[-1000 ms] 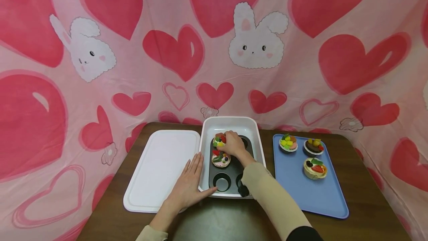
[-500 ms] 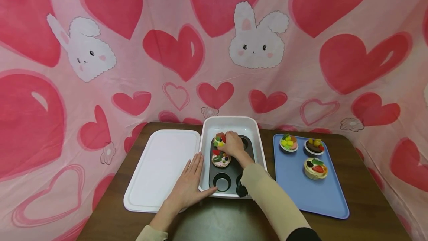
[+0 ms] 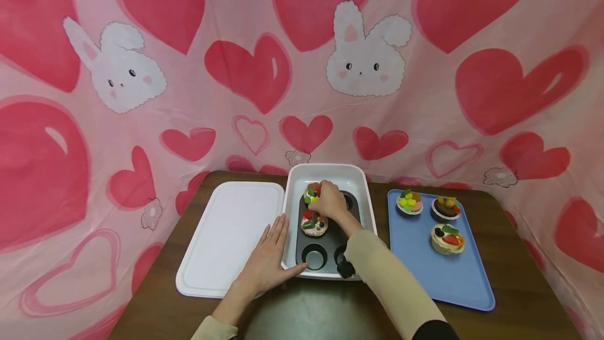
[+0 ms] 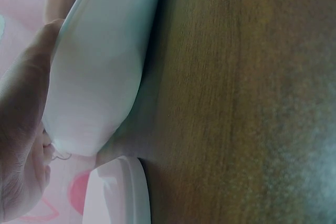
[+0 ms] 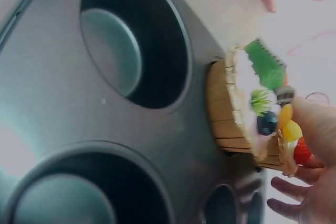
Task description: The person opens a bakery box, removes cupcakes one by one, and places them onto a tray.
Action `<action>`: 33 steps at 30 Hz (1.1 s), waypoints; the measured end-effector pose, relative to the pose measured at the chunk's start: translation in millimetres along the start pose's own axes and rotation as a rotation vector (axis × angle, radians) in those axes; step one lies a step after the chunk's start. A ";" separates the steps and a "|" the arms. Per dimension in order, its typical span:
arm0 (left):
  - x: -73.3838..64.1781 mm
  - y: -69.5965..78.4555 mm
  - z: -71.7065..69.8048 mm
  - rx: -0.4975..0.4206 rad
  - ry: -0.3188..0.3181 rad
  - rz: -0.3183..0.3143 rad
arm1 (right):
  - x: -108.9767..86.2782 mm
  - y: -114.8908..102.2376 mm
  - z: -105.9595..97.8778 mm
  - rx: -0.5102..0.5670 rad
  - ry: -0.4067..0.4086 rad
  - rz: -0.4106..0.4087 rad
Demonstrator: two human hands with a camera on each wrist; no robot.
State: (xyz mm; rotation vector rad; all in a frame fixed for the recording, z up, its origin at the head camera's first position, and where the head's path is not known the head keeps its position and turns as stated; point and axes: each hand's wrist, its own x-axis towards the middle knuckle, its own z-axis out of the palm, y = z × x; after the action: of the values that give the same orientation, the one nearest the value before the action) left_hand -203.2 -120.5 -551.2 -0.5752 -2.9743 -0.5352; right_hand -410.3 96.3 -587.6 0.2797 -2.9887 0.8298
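In the head view, my right hand (image 3: 330,202) pinches a fruit tart (image 3: 311,194) at the back left cup of a dark muffin pan (image 3: 332,237). The right wrist view shows a thumb and fingers (image 5: 310,182) about this tart, partly behind a nearer, pink-creamed tart (image 5: 226,108) in the middle left cup. The pan lies inside a white rectangular basin (image 3: 340,172). Flat and straight-fingered, my left hand (image 3: 266,264) rests along the basin's left side, its thumb at the front rim. The left wrist view has the basin's outer wall (image 4: 100,77) beside that hand.
To the left lies a white tray or lid (image 3: 231,235) on the wooden table (image 3: 155,298). A blue tray (image 3: 424,277) on the right bears a yellow-topped cupcake (image 3: 409,202), a chocolate one (image 3: 445,208) and a fruit tart (image 3: 446,239). A patterned pink cloth hangs behind.
Both hands keep nearly the same places. The head view has shifted slightly, and the right hand stays at the back left tart.
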 end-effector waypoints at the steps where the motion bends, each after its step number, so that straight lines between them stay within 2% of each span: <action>1: 0.4 0.0 -0.4 -0.002 0.001 0.000 | 3.0 1.6 0.3 0.020 0.008 -0.007; 6: 1.1 0.5 -1.8 0.003 -0.011 -0.006 | 11.5 4.9 -1.9 0.087 0.022 -0.041; 15: 0.2 1.4 -2.8 -0.015 -0.025 -0.014 | 7.2 3.3 -10.1 0.082 -0.058 -0.052; 20: 0.8 0.5 -1.4 -0.004 -0.017 -0.008 | 6.9 9.5 -10.1 0.102 -0.056 -0.063; 23: 0.6 0.0 -0.4 -0.003 -0.014 -0.008 | -2.0 7.4 -19.3 0.141 -0.064 -0.094; 27: -0.3 -0.1 0.4 -0.003 -0.009 -0.006 | -29.1 -12.7 -50.6 0.215 -0.080 -0.112; 30: -0.8 0.2 0.7 -0.008 -0.005 -0.004 | -51.4 -30.6 -75.3 0.286 -0.091 -0.099; 33: -1.2 0.7 0.9 -0.013 -0.011 -0.010 | -64.8 -38.4 -86.0 0.334 -0.087 -0.067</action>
State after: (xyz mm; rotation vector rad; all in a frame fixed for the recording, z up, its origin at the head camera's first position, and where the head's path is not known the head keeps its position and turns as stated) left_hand -201.8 -119.9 -552.0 -0.5667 -2.9878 -0.5551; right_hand -341.5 118.8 -499.1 0.4309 -2.8848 1.3405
